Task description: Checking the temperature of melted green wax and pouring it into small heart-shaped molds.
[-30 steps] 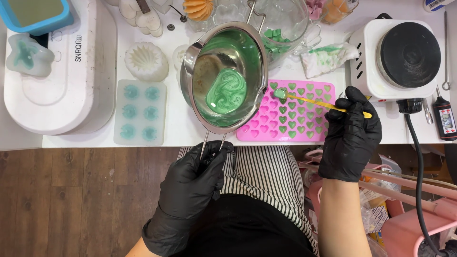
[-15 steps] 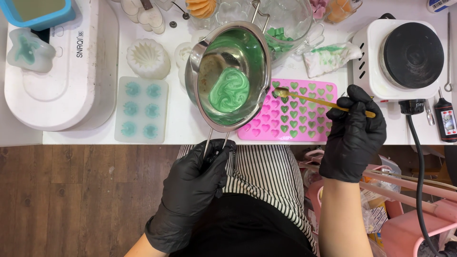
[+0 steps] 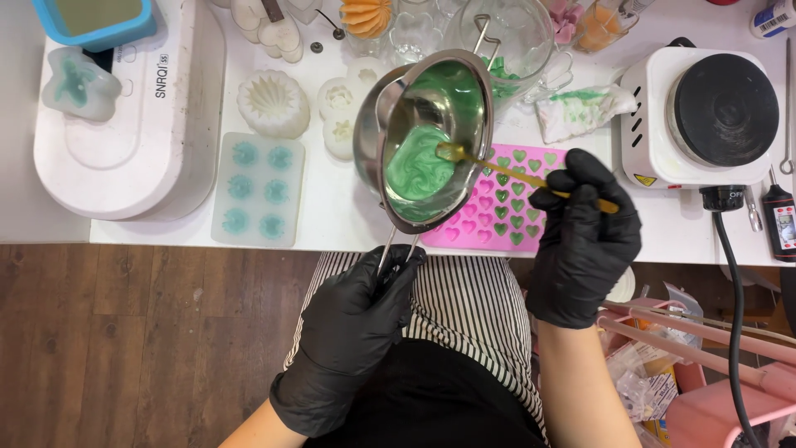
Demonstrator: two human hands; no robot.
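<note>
Steel melting pot point(image 3: 427, 133), tilted and holding swirled green liquid, is the centre of this worktable scene. Left of the pot lies a pale blue mould point(image 3: 258, 189) with six round cavities. Below the pot, the left hand point(image 3: 358, 319) (black-gloved) is clenched around its wire handle. Right of the pot, the right hand point(image 3: 582, 236) pinches a yellow stick point(image 3: 531, 176) whose tip reaches into the pot, above a pink heart mould point(image 3: 497, 207). Further right sits a white hotplate point(image 3: 705, 116).

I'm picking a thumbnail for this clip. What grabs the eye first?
The tilted steel pot of swirled green liquid at the centre, gripped by its handle in the black-gloved left hand. Beside it, the gloved right hand holds a yellow stick reaching into the pot, above the pink heart mould.
</note>
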